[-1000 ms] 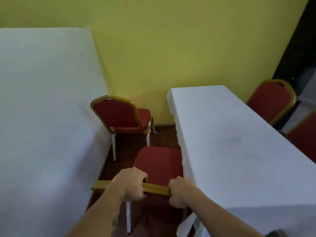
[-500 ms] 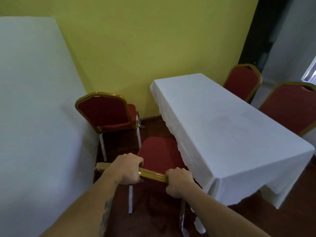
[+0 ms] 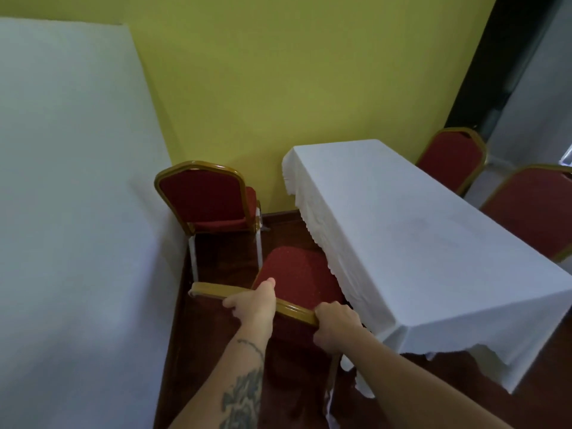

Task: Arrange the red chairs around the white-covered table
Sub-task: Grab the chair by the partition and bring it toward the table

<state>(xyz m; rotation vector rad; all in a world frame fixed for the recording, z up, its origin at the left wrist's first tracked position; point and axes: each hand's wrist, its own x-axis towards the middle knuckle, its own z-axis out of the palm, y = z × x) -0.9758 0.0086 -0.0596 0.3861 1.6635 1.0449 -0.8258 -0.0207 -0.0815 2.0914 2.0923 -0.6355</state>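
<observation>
Both your hands grip the gold top rail of the red padded chair [image 3: 297, 274]: left hand [image 3: 255, 303] mid-rail, right hand [image 3: 335, 328] at its right corner. Its seat sits just beside the long side of the white-covered table [image 3: 418, 243]. A second red gold-framed chair [image 3: 205, 196] stands ahead by the yellow wall [image 3: 294, 72]; two more red chairs [image 3: 450, 157] wait across the table. The floor [image 3: 223, 274] is dark wood.

Flat yellow-green painted wall [image 3: 309, 72] at rear. Dark reddish-brown wooden floor [image 3: 216, 351] below. Large white-draped surface [image 3: 71, 181] at left. Dark doorway opening [image 3: 495, 66] at right.
</observation>
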